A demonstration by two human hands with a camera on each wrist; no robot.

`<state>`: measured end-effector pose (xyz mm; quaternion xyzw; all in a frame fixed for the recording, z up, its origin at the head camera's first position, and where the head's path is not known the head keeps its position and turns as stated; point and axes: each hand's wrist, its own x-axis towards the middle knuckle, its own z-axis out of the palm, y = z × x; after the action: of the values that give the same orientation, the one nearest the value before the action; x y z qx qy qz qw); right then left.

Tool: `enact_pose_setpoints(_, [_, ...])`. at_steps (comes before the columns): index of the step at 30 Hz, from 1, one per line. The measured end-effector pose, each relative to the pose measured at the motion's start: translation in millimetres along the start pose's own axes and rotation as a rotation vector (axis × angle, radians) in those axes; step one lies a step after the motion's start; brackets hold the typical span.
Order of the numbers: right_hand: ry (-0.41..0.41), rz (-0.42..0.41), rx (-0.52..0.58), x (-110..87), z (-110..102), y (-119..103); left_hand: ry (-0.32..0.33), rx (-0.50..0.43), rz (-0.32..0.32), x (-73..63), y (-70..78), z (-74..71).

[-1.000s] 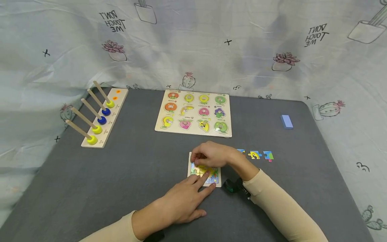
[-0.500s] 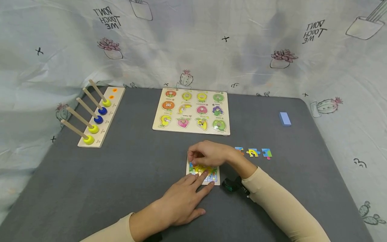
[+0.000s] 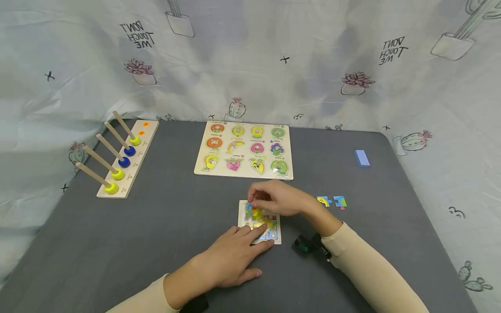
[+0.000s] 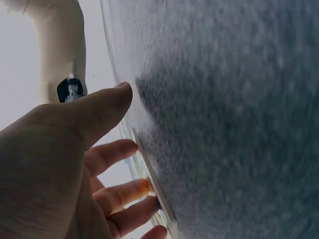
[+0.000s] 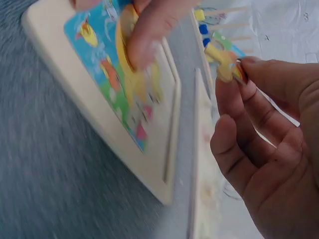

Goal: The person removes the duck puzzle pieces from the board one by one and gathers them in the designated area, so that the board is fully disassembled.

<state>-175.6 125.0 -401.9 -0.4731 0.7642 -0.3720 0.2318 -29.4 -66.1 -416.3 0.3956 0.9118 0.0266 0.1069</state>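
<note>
My left hand (image 3: 228, 256) lies palm down across the near left of a small wooden puzzle tray (image 3: 242, 212), its spread fingers on the assembled picture pieces. Above the tray's far side, my right hand (image 3: 278, 198) pinches a jigsaw piece (image 5: 225, 62), mostly yellow with some blue and green, between thumb and fingertips. The right wrist view shows this piece raised off the tray, tilted. Colourful joined pieces (image 5: 112, 74) fill the tray's near part, while bare wood shows along the far part. Two loose jigsaw pieces (image 3: 323, 201) lie right of the right wrist.
Behind the tray is a wooden fruit peg board (image 3: 244, 150). A stacking board (image 3: 131, 174) with tall wooden pegs and yellow and blue rings stands at the left. Far right lies a blue block (image 3: 362, 158). A printed curtain (image 3: 250, 56) borders the grey table (image 3: 176, 208).
My right hand has lifted off the tray's far left corner with a jigsaw piece and shifted slightly right, its wrist now covering one loose piece. The left hand stays on the tray.
</note>
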Motion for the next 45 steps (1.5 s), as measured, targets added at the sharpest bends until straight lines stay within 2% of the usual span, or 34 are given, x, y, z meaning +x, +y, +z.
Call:
enact_pose_setpoints(9, [0.025, 0.044, -0.013, -20.8, -25, -17, 0.07, 0.024, 0.01, 5.6, -3.3, 0.6])
enact_pose_setpoints(18, [0.057, 0.077, -0.022, -50.7, -40, -17, 0.056, 0.002, -0.006, 4.9, -5.9, 4.6])
enact_pose_setpoints(26, [0.091, 0.134, -0.005, -81.8, -47, -10, 0.07, -0.004, 0.011, 4.8, -7.3, 4.6])
enact_pose_setpoints(37, [0.136, 0.16, 0.015, -119.2, -30, 17, 0.071, -0.005, 0.027, 6.0, -5.3, 7.2])
enact_pose_setpoints(45, [0.114, 0.153, 0.065, -129.4, -25, 35, 0.103, 0.011, 0.019, 9.5, -8.9, 4.7])
